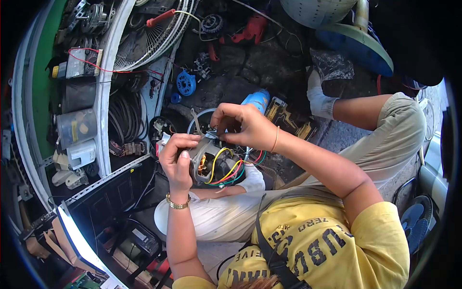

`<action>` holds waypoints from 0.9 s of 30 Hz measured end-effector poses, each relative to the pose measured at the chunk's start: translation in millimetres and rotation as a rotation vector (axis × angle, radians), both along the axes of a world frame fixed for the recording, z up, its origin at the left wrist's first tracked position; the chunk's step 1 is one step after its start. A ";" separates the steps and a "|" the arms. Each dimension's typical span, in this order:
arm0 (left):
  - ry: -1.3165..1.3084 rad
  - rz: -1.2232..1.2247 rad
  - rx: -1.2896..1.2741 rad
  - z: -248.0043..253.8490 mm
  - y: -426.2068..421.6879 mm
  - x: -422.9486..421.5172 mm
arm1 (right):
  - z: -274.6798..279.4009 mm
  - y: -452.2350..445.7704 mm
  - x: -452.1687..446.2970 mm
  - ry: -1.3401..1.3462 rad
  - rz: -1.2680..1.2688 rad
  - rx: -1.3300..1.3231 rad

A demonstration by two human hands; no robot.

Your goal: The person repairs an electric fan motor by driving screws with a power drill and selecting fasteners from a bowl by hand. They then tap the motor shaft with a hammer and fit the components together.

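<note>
Yellow T-shirt (332, 245) foremost, the left hand (177, 156) grips the wired electric motor (211, 159), the right hand (248, 125) curls over its rim, pinch unclear, seemingly fine fingerwork calling for steady bracing.

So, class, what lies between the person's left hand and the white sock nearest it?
In the head view, the electric motor lies between the left hand and that white sock, with yellow, red and green wires.

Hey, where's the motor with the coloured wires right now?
In the head view, the motor is just left of centre, with your left hand against its left side and your right hand at its upper edge.
</note>
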State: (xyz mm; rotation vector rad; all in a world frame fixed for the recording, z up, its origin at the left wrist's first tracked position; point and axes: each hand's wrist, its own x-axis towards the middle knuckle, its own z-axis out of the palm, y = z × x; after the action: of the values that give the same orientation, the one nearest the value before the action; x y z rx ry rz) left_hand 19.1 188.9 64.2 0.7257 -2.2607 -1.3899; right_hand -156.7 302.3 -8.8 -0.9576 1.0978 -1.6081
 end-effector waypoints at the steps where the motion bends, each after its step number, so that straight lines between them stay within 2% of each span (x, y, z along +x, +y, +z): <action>1: -0.017 -0.021 -0.032 -0.4 0.3 0.8 | 6.5 1.9 -1.7 0.101 0.021 0.067; 6: -0.049 -0.078 -0.077 4.0 4.9 -3.4 | 16.1 0.9 0.7 0.373 -0.049 -0.041; 13: -0.030 -0.064 -0.060 4.1 4.0 -5.5 | 22.3 4.6 0.4 0.469 -0.065 -0.066; 15: 0.045 -0.021 -0.016 -1.0 6.3 -5.7 | 20.5 5.1 2.0 0.531 -0.082 -0.075; 22: 0.074 0.059 0.091 -3.8 9.0 -2.3 | 24.1 -2.7 5.4 0.593 -0.022 -0.034; 25: 0.079 0.056 0.113 -5.9 7.9 -2.9 | 19.7 -0.9 7.0 0.559 -0.071 -0.032; 27: 0.076 0.045 0.112 -5.6 6.9 -2.7 | 19.0 5.1 5.0 0.412 -0.132 -0.067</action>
State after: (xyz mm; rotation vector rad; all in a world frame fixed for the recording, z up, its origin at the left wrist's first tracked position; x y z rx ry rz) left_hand 16.5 195.8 58.5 0.7414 -2.1094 -1.5066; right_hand -151.7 307.4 10.2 -1.3245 1.4162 -1.6004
